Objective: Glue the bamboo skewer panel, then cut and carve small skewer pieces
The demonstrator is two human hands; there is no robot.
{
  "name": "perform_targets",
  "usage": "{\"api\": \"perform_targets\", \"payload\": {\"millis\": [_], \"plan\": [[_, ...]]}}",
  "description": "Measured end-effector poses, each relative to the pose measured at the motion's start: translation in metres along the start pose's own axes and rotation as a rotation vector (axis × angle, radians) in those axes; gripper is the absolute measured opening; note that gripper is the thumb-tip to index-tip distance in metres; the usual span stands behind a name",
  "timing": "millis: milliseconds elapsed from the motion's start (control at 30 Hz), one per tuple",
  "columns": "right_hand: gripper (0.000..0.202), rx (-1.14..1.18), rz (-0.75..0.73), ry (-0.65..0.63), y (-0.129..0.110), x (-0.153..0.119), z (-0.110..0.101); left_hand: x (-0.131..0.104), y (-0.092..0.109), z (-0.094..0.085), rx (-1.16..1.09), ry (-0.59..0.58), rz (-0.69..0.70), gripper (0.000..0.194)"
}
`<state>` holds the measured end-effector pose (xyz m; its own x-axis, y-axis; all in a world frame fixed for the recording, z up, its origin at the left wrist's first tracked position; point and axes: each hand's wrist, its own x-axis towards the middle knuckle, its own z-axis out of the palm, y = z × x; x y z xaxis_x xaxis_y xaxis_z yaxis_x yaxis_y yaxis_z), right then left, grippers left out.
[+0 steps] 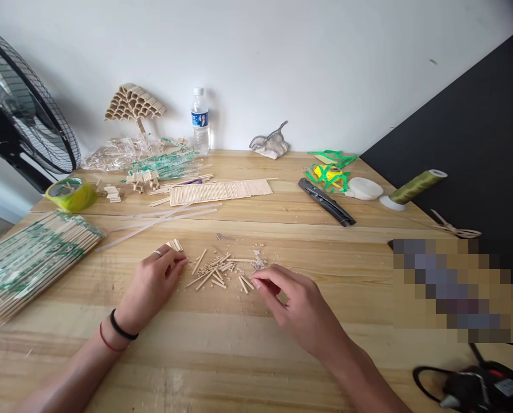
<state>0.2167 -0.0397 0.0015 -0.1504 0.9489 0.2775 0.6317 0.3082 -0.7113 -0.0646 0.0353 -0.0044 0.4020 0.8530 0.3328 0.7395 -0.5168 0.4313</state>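
Observation:
My left hand [155, 281] rests on the table left of the loose sticks, its thumb and fingers curled together; what they pinch, if anything, is too small to tell. Just behind its fingers lies a little row of short sticks [176, 245]. Short cut wooden sticks [207, 278] and tiny bits are scattered between the hands. My right hand [293, 298] pinches the end of a short stick [247, 282] at the right side of this scatter.
Behind lie a flat stick panel [222, 191], a black cutter [327, 202] and plastic strips [170, 215]. Bagged sticks [36, 258] and yellow tape [71, 194] are left. A bottle [200, 123] and fan-shaped stick model [134, 104] stand at the back; a thread spool [415, 189] stands right.

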Motion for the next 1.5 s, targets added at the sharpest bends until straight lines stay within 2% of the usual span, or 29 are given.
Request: {"api": "perform_targets", "payload": {"millis": [367, 600, 800, 1000, 1133, 1233, 1367, 1500], "plan": [[0.018, -0.009, -0.04, 0.006, 0.0, 0.0, -0.001, -0.004, -0.008, -0.004, 0.112, -0.031, 0.039, 0.022], [0.019, -0.006, -0.039, -0.001, -0.001, 0.0, -0.001, -0.003, -0.003, 0.002, -0.018, -0.027, 0.098, 0.021], [0.019, -0.015, -0.055, -0.011, -0.001, 0.0, 0.0, -0.003, 0.002, 0.009, -0.105, -0.099, 0.175, 0.022], [0.018, -0.01, -0.052, -0.008, -0.001, -0.001, -0.001, -0.002, -0.007, -0.013, 0.127, -0.063, 0.032, 0.015], [0.018, -0.026, -0.05, -0.015, -0.002, -0.001, -0.002, -0.003, -0.011, -0.025, 0.247, -0.177, -0.035, 0.01], [0.018, -0.025, -0.055, -0.011, -0.002, -0.001, -0.002, -0.005, -0.007, -0.022, 0.233, -0.245, -0.021, 0.01], [0.019, -0.017, -0.046, -0.023, -0.003, -0.001, -0.001, -0.006, 0.003, -0.014, 0.109, -0.264, 0.072, 0.021], [0.018, -0.017, -0.051, -0.02, -0.002, -0.001, -0.001, -0.006, 0.004, -0.018, 0.052, -0.317, 0.173, 0.028]]}}
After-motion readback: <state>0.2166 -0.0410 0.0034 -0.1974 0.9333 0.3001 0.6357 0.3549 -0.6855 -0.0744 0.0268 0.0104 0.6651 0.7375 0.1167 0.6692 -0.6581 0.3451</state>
